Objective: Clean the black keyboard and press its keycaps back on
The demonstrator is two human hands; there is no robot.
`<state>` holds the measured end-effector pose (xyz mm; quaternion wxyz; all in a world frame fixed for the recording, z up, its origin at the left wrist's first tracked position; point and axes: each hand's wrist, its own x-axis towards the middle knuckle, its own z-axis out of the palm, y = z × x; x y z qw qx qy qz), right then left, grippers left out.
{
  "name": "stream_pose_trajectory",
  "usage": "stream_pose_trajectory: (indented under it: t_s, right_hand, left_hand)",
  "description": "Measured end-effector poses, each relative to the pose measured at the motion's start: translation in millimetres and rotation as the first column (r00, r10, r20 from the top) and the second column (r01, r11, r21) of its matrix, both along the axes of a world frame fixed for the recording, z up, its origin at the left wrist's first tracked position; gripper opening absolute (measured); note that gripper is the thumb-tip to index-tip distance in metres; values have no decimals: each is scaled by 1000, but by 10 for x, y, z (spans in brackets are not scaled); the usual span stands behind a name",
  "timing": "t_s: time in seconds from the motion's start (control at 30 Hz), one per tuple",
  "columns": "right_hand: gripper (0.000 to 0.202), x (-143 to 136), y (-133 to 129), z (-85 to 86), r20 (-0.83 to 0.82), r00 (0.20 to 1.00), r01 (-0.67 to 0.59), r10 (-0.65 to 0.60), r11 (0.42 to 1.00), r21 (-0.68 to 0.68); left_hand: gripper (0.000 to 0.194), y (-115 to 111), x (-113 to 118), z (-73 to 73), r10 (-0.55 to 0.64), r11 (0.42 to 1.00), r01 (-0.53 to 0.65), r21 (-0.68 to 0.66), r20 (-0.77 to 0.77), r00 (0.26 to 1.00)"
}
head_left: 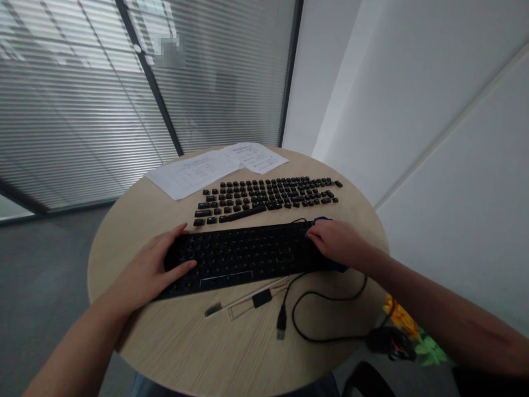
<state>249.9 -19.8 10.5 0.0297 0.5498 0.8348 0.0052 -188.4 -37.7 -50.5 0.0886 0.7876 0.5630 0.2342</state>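
The keyboard (235,251) is laid flat across the middle of the bench (165,336); if it were pushed back, the nearby loose keycaps (202,213) could be knocked out of their rows. It is black and stripped of caps, with bare key mounts exposed. Its left end is gripped by the left hand (144,270); a blue cloth (339,267) is bunched beneath the curled right hand (336,240), above the looped cable (347,299).

The bare left hand (155,270) comes from the lower left, palm down, with thumb and forefinger spread apart. The bare right hand (336,240) comes from the right side, its fingers (316,236) bent and gathered together. Both forearms are bare and reach forward.
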Motion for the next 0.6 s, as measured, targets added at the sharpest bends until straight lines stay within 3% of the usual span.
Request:
stream_pose_trajectory:
  t_s: [0.23, 0.43, 0.6]
  right_hand:
    - [36, 110, 13, 3, 70, 992, 105, -102, 994, -30]
    - [37, 162, 23, 151, 145, 982, 127, -119, 991, -50]
    - [33, 12, -60, 268, -160, 984, -90, 82, 995, -47]
  left_hand:
    - [90, -45, 30, 54, 17, 999, -17, -52, 0, 1000]
    - [94, -67, 63, 72, 19, 998, -17, -56, 32, 999]
    - [89, -100, 60, 100, 36, 998, -31, -54, 97, 995]
